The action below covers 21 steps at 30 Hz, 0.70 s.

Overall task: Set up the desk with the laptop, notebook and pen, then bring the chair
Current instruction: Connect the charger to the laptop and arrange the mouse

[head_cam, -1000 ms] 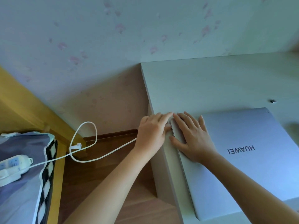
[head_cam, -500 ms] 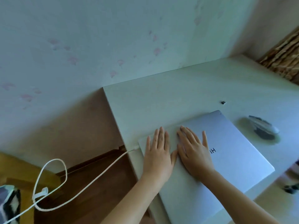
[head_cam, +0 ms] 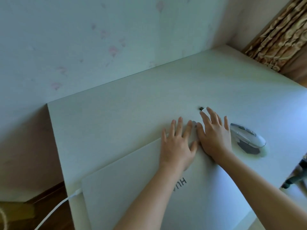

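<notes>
Now both hands flat, fingers spread, grip released: left hand (head_cam: 178, 147) & right hand (head_cam: 214, 136) atop closed laptop (head_cam: 132, 188) on surface (head_cam: 116, 117); mouse (head_cam: 247, 140) just right of right hand.

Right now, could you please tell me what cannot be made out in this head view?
- Closed silver laptop: its logo is partly covered by the left hand's forearm; its near edge is cut off by the frame.
- White charging cable: its far end leaves the frame.
- Small dark object by the right hand: too small.
- Notebook, pen: none visible.
</notes>
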Each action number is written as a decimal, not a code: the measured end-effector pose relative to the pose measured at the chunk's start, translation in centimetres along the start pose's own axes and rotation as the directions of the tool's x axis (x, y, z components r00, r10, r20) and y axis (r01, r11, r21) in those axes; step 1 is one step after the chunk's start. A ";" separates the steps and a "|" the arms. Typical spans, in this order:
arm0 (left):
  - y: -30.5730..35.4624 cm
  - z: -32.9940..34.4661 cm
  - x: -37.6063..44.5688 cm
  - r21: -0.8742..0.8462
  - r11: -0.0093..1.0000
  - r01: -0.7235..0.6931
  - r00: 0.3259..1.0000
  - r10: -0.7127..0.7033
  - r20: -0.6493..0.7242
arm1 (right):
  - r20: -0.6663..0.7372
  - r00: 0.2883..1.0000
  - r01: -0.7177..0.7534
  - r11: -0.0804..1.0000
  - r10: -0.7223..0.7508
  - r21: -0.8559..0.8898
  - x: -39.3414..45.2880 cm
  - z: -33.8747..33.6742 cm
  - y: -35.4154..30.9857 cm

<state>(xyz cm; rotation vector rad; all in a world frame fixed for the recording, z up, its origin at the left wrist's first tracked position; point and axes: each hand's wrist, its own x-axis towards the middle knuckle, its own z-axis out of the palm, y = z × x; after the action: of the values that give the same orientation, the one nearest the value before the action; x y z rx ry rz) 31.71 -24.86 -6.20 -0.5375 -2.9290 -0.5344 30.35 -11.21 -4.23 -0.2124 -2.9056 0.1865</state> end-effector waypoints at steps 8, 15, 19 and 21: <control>0.8 0.6 4.5 -0.016 1.000 0.008 0.998 -0.007 0.067 | 0.121 0.990 0.062 0.997 -0.068 0.050 4.8 1.2 2.5; 0.7 0.4 4.4 0.013 1.000 -0.008 0.999 0.008 0.043 | -0.006 0.984 0.174 0.952 -0.178 0.251 6.2 1.9 4.0; 0.9 0.2 4.1 0.035 0.997 -0.065 0.997 0.063 0.038 | -0.051 0.977 0.213 0.918 -0.208 0.334 5.4 1.4 4.7; 0.9 -0.1 4.1 0.044 0.994 -0.095 0.994 0.092 0.056 | -0.069 0.960 0.276 0.892 -0.270 0.358 4.4 1.2 4.8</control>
<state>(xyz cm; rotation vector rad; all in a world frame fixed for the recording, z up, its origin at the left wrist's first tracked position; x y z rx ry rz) 28.24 -22.79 -5.14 -0.6899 -2.9399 -0.4456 26.49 -5.92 -5.15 0.2556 -2.7743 0.6611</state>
